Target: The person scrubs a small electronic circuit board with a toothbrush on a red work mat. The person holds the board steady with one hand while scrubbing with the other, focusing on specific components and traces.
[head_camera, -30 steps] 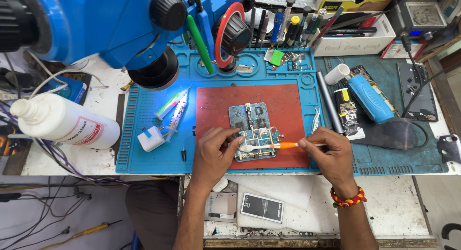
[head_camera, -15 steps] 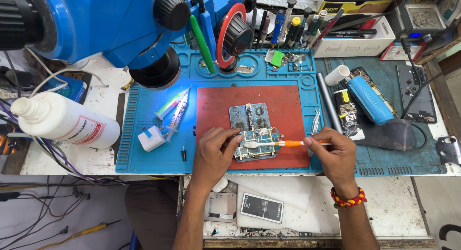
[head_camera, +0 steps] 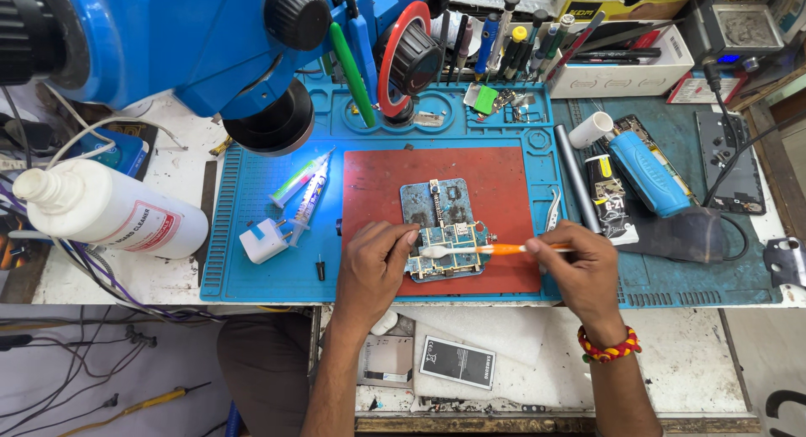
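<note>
On the red mat (head_camera: pixel 504 181), the left hand (head_camera: pixel 374 265) presses its fingers (head_camera: pixel 401 235) against the edge of a small blue circuit board (head_camera: pixel 449 251), pinning it flat. The right hand (head_camera: pixel 579 269) has its fingers closed on an orange-handled brush (head_camera: pixel 495 249), whose white tip rests on the board. Just beyond lies a metal shield plate (head_camera: pixel 435 202). Syringes (head_camera: pixel 304 185) lie left on the blue work mat (head_camera: pixel 252 277) on the counter (head_camera: pixel 134 277).
</note>
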